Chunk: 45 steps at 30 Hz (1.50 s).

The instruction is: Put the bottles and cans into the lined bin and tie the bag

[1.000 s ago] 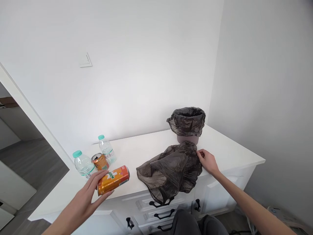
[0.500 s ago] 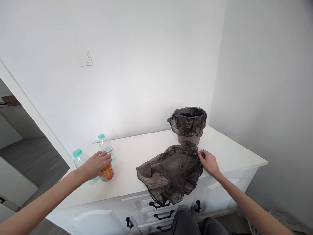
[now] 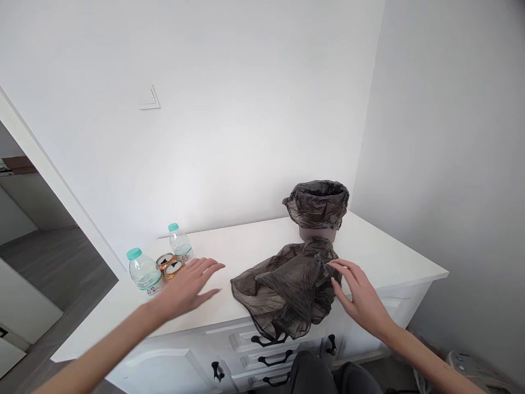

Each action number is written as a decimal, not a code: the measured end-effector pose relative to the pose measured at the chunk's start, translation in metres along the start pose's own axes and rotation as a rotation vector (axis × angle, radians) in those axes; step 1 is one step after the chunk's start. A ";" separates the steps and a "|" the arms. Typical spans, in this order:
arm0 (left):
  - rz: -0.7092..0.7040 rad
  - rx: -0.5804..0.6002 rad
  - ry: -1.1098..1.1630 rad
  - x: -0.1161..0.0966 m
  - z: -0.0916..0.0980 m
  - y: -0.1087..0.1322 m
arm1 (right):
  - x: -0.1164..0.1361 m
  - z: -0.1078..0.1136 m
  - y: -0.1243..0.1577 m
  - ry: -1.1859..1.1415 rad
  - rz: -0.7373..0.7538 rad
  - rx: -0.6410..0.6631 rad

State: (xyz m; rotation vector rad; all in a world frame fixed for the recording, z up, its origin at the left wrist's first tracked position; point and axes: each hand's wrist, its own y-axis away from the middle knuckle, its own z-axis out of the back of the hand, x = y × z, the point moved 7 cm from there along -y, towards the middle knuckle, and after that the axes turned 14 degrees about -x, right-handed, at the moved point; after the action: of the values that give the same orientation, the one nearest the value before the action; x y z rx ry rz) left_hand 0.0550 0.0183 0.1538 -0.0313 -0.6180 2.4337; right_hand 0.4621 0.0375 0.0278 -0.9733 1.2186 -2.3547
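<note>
My left hand (image 3: 192,289) hovers over the left part of the white cabinet top, fingers stretched and thumb apart, holding nothing. Just beyond it are two orange cans, one can (image 3: 174,267) in front of another can (image 3: 164,259), both with opened tops. A clear bottle (image 3: 144,272) with a teal cap stands to their left, and a second bottle (image 3: 180,244) stands behind. My right hand (image 3: 357,295) is at the right edge of a crumpled black plastic bag (image 3: 283,290), fingers spread, fingertips close to the plastic; whether they touch it I cannot tell.
Behind the loose bag stands a small bin (image 3: 318,234) lined with a black bag (image 3: 318,205) folded over its rim. The loose bag hangs over the front edge of the white cabinet (image 3: 221,235), above black handles (image 3: 274,359). Walls rise behind and right.
My left hand has let go of the orange can and moved right, toward the loose bag. My right hand has opened from its pinch on the bag's edge.
</note>
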 end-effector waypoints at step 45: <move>0.496 -0.598 -0.085 0.015 0.112 -0.108 | 0.088 0.014 -0.092 -0.229 -0.244 -0.216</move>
State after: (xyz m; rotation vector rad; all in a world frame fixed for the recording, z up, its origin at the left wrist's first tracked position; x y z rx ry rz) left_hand 0.0853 0.0545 0.3030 -0.3649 -1.5060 2.6150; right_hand 0.4115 0.0352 0.1450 -1.4942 1.3466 -2.2353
